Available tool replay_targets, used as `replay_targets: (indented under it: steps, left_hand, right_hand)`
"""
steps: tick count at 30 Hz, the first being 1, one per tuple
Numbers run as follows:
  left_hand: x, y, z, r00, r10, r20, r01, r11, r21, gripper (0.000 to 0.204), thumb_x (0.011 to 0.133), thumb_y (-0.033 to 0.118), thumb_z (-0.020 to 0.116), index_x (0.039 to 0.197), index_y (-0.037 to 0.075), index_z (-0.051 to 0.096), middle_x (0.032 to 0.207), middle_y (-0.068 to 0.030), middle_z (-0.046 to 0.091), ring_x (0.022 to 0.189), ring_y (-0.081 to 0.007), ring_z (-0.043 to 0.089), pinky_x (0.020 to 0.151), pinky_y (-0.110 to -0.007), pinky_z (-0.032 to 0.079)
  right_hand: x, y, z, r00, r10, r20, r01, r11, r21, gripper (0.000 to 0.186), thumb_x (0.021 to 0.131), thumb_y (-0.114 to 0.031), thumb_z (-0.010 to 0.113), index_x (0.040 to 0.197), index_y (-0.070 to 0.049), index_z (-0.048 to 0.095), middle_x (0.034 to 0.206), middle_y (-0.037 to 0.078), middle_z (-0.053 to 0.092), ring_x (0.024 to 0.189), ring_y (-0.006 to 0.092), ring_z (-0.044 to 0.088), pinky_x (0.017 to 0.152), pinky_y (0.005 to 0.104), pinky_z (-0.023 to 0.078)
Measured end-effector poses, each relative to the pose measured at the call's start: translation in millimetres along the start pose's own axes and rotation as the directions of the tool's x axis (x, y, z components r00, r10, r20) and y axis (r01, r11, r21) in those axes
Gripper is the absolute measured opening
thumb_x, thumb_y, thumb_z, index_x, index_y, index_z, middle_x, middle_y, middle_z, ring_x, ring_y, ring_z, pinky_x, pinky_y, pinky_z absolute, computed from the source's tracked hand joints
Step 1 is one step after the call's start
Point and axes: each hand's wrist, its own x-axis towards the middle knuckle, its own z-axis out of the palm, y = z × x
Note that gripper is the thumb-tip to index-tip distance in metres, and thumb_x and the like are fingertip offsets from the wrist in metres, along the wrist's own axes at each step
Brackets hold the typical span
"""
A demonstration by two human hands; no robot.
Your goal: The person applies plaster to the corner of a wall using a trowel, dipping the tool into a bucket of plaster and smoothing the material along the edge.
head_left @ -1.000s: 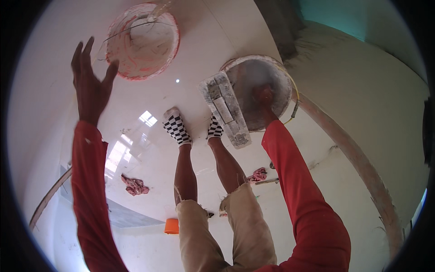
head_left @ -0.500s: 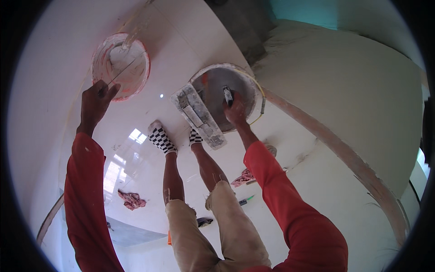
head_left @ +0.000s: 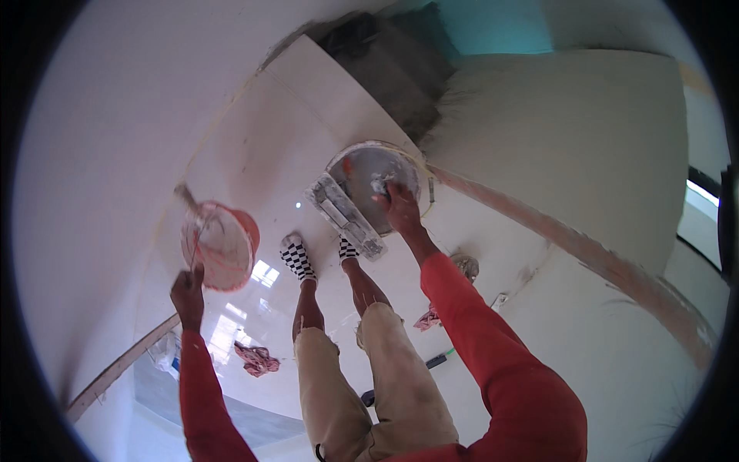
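Observation:
My left hand (head_left: 188,296) is closed at the near rim of a putty-smeared white and red bucket (head_left: 248,239), on its thin wire handle. The bucket tilts, and a blurred pale stick-like tool (head_left: 186,198) juts over its far rim. My right hand (head_left: 402,209) reaches over a round tub of greyish water (head_left: 369,165). Its fingers close around a small putty-smeared tool (head_left: 380,182), whose working end I cannot make out. A long rectangular plastering trowel (head_left: 362,232), crusted white, lies across the tub's left rim, beside my right hand.
Crumpled reddish rags lie on the glossy floor, one left of my legs (head_left: 256,359), another under my right arm (head_left: 428,317). A dark tool with a green tip (head_left: 436,360) lies near my knees. A long wooden strip (head_left: 570,229) runs along the right; another board (head_left: 123,366) leans lower left.
My left hand has drawn the bucket nearer and rightward in view, and it now tilts. My right hand stays over the tub with the small tool. The view has shifted.

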Motion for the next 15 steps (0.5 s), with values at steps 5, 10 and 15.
replay_targets:
  steps: [5,10,15]
  left_hand:
    - [-87,-53,-25,0.977,-0.212,0.013,0.213,0.974,-0.081,0.057,0.095,0.047,0.065,0.063,0.003,0.049,0.056,-0.0019,0.043,0.055,-0.0134,0.038,0.052,-0.037,0.034]
    - [-153,-118,-64,0.941,-0.338,-0.013,0.336,0.94,-0.065,0.063,0.095,0.051,0.063,0.061,-0.001,0.054,0.052,-0.0082,0.048,0.05,-0.0182,0.042,0.051,-0.041,0.036]
    - [-194,-121,-92,0.84,-0.536,0.08,0.526,0.769,-0.363,0.048,0.095,0.043,0.066,0.066,0.009,0.05,0.056,0.0035,0.044,0.048,-0.0083,0.039,0.046,-0.028,0.032]
  right_hand:
    - [-11,-19,-39,0.968,0.009,-0.251,0.044,0.978,0.203,0.06,0.095,-0.048,0.059,0.143,-0.014,0.048,0.116,0.019,0.063,0.106,0.0377,0.06,0.092,0.0482,0.048]
    - [-30,-55,-104,0.932,0.079,-0.353,0.044,0.944,0.328,0.053,0.096,-0.042,0.061,0.139,-0.013,0.054,0.112,0.021,0.064,0.1,0.0385,0.063,0.089,0.0491,0.049]
    - [-31,-59,-100,0.886,0.167,-0.433,-0.012,0.941,0.337,0.061,0.092,-0.045,0.065,0.141,-0.01,0.052,0.112,0.022,0.064,0.101,0.0391,0.063,0.09,0.0476,0.05]
